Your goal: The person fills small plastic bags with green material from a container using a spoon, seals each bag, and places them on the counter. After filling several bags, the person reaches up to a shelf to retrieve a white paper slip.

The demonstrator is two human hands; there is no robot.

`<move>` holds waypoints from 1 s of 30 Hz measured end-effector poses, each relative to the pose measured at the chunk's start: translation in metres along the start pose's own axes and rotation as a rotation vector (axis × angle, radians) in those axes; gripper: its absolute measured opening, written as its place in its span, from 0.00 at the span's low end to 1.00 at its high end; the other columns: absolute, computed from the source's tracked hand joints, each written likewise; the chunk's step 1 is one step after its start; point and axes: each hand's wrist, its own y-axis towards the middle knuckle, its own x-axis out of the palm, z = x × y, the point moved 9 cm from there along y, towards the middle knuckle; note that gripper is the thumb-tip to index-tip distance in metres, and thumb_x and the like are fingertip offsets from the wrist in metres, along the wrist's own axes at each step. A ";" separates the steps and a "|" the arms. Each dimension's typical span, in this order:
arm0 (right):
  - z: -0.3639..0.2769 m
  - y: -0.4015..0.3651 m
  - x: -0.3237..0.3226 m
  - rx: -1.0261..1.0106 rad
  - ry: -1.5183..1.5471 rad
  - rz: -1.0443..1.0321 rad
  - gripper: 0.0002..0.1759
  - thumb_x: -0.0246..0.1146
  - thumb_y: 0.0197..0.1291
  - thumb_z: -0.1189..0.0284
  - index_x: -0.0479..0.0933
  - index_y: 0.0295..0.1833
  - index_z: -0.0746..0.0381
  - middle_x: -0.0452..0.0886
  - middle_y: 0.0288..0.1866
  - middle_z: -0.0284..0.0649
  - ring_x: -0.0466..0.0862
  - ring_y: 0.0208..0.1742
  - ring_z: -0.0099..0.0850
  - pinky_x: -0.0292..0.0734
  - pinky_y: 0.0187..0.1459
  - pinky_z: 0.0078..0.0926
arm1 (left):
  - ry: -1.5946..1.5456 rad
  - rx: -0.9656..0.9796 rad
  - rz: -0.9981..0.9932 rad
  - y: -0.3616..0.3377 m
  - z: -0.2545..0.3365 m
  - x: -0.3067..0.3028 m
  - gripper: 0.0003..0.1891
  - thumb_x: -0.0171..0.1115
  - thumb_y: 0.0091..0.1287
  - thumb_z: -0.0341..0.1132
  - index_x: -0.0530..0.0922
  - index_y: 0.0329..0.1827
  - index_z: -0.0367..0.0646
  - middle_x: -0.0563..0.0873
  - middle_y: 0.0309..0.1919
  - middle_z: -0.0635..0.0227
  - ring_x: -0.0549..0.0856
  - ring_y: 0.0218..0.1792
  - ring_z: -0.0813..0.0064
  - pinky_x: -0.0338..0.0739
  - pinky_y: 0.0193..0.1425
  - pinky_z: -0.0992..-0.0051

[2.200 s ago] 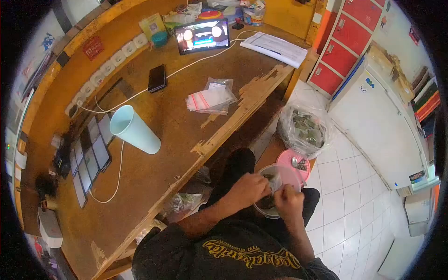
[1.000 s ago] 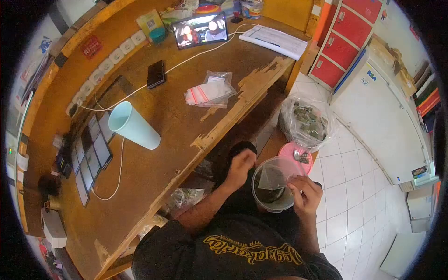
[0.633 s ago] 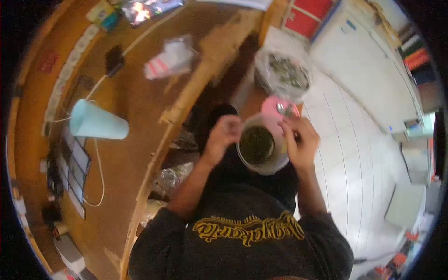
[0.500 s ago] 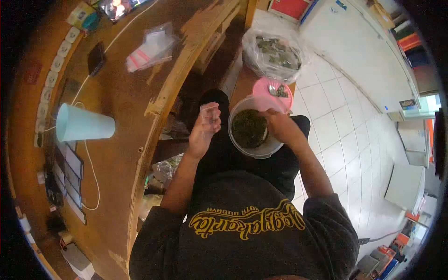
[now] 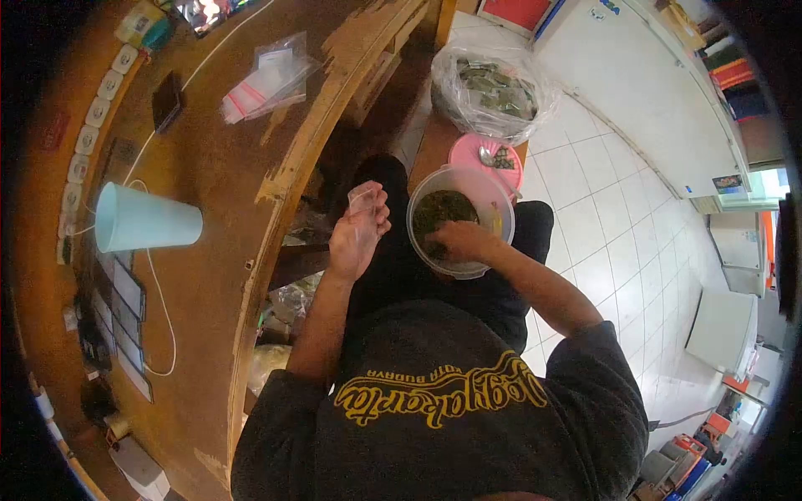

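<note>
My left hand [image 5: 361, 230] is closed around a small clear plastic bag [image 5: 362, 203], held up left of the tub. A round translucent plastic tub [image 5: 500, 185] rests at my lap, with dark green shredded herb [image 5: 443, 209] in it. Inside the tub, my right hand [image 5: 461, 242] has its fingers bent down and closed in the herb; the fingertips are partly hidden. Just beyond the tub lies a pink lid [image 5: 465, 150], bearing a spoon [image 5: 485, 156] and a little heap of small dark green pieces [image 5: 504, 158].
A large clear bag of green leaves [image 5: 497, 88] stands behind the lid on a wooden bench [image 5: 434, 138]. On the wooden desk [image 5: 209, 284] to my left are a light blue cup [image 5: 150, 219], flat plastic bags [image 5: 266, 79], a phone [image 5: 167, 102] and a white cable [image 5: 173, 334].
My right hand has moved from the tub's right rim down and left into the herb. The left hand still holds the clear bag, turned slightly.
</note>
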 end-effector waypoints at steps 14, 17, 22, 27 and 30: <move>0.021 -0.016 -0.077 0.223 0.136 0.758 0.13 0.55 0.70 0.71 0.79 0.47 0.70 0.83 0.42 0.55 0.81 0.48 0.55 0.76 0.49 0.48 | 0.340 0.049 0.044 0.004 0.002 -0.003 0.30 0.64 0.66 0.50 0.70 0.67 0.44 0.76 0.52 0.73 0.75 0.54 0.75 0.65 0.61 0.72; 0.038 0.006 -0.059 0.224 0.090 0.751 0.15 0.54 0.72 0.69 0.80 0.46 0.71 0.84 0.41 0.56 0.84 0.42 0.54 0.79 0.45 0.43 | 0.361 0.065 0.104 0.004 0.005 -0.001 0.28 0.69 0.64 0.41 0.72 0.66 0.42 0.77 0.49 0.71 0.75 0.55 0.74 0.66 0.64 0.70; 0.064 -0.009 -0.065 0.343 0.863 0.761 0.21 0.53 0.75 0.64 0.80 0.44 0.74 0.86 0.31 0.46 0.89 0.33 0.32 0.84 0.37 0.29 | 0.387 0.067 0.128 0.001 0.002 -0.011 0.27 0.72 0.62 0.35 0.74 0.64 0.39 0.78 0.48 0.70 0.77 0.54 0.74 0.68 0.65 0.70; 0.101 -0.017 -0.040 0.284 1.093 0.856 0.22 0.53 0.76 0.64 0.79 0.43 0.74 0.85 0.32 0.44 0.89 0.31 0.33 0.85 0.32 0.25 | 0.353 0.042 0.164 -0.002 -0.001 -0.019 0.29 0.74 0.61 0.34 0.74 0.65 0.40 0.80 0.49 0.70 0.78 0.57 0.72 0.68 0.68 0.69; 0.108 -0.024 -0.033 0.293 1.210 0.864 0.21 0.52 0.76 0.64 0.79 0.43 0.74 0.85 0.34 0.43 0.89 0.30 0.32 0.85 0.30 0.24 | 0.334 0.048 0.142 -0.001 -0.002 -0.016 0.29 0.73 0.61 0.32 0.73 0.66 0.40 0.80 0.50 0.70 0.78 0.58 0.73 0.70 0.67 0.70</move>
